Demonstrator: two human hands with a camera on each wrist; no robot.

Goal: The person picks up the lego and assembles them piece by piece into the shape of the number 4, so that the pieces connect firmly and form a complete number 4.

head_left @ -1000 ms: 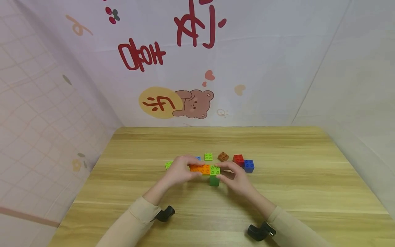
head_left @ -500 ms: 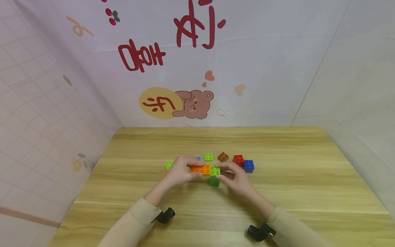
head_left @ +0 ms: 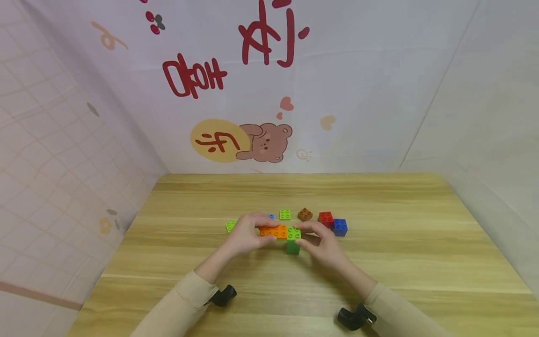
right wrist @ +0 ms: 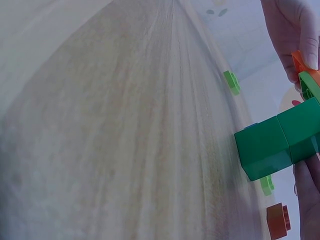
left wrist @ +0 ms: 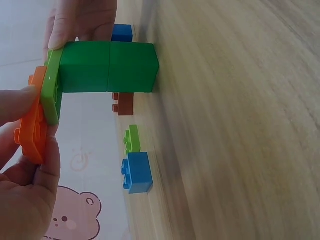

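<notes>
In the head view my left hand (head_left: 248,232) pinches a flat orange building brick (head_left: 273,231) between thumb and fingers. Under part of it is a flat lime-green brick (left wrist: 51,87), which tops a stack of two dark green bricks (left wrist: 107,67) on the table and juts out past their side. The thumb and fingers of my right hand (head_left: 322,242) grip the lime-green brick at the stack's top from the right. In the right wrist view the dark green bricks hide part of that hand.
Behind the hands lie a blue brick (left wrist: 138,172), a small lime-green brick (head_left: 285,214), a brown brick (head_left: 305,214), a red brick (head_left: 325,219) and a dark blue brick (head_left: 340,227). Another lime-green brick (head_left: 230,225) lies left. A printed cloth (head_left: 358,93) hangs behind the wooden table (head_left: 400,201).
</notes>
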